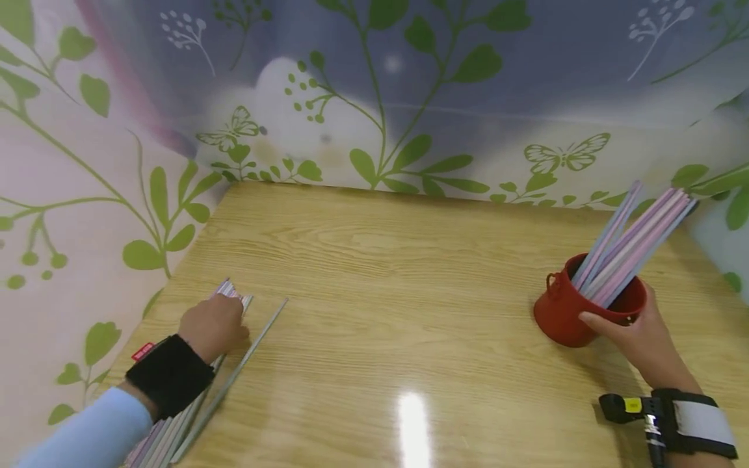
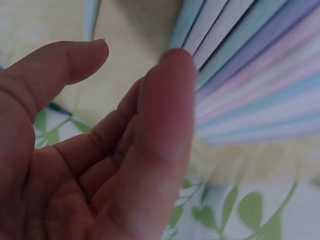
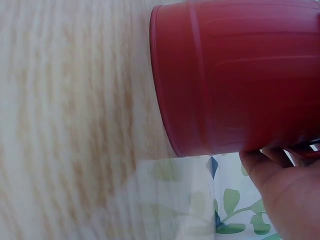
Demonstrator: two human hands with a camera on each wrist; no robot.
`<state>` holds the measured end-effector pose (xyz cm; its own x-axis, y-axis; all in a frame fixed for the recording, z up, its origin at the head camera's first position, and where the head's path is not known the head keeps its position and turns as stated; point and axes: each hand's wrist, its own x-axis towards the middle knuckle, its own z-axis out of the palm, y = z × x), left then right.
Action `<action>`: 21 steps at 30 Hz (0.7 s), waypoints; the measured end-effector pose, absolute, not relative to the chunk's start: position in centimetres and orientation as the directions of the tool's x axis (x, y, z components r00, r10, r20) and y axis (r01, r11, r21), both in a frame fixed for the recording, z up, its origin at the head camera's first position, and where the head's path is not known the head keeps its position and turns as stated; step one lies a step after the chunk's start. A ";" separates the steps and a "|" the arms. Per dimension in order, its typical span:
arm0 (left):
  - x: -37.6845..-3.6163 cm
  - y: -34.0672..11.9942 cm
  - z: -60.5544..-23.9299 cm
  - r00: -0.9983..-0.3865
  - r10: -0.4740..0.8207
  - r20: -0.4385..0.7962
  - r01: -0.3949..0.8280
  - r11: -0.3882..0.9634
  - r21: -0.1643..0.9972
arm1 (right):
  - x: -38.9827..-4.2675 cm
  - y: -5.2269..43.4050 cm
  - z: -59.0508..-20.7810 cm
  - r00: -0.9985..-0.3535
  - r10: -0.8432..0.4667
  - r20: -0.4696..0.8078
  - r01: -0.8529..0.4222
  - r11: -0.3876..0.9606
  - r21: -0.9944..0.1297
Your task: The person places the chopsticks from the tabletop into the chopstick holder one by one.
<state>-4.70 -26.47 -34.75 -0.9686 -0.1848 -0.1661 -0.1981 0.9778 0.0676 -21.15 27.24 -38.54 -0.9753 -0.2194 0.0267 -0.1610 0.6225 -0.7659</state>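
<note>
- The left hand (image 1: 213, 325) rests with loosely curled fingers (image 2: 165, 125) on the bundle of pastel sticks (image 1: 175, 422) at the table's (image 1: 380, 292) near-left corner; their long axis runs away from the person.
- The right hand (image 1: 638, 338) grips the red cup (image 1: 562, 312) far to the right, holding more sticks (image 1: 632, 247) that lean up and right.

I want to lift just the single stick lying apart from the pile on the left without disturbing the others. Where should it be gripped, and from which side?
Probably pinch the lone stick near its far end, coming from above on its right side. That end angles away from the pile of sticks under the left hand, and bare table lies to its right, leaving room for fingertips. It lies flat, so a thumb-and-finger pinch suits its thin shape.
</note>
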 end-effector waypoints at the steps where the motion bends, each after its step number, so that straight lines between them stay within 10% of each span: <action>1: -4.4 -26.5 -35.1 -0.964 -0.197 -0.180 -0.215 0.973 0.084 | -21.1 27.3 -38.5 -0.976 -0.215 0.029 -0.160 0.621 -0.767; 21: -4.2 -26.8 -37.4 -0.952 -0.276 -0.135 -0.291 0.951 0.107 | -20.6 28.3 -38.4 -0.980 -0.200 0.014 -0.141 0.638 -0.757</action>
<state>-4.18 -26.82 -37.40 -0.9516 -0.2762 -0.1346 -0.2910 0.9507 0.1067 -20.65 28.27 -38.42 -0.9798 -0.1996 0.0144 -0.1412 0.6383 -0.7567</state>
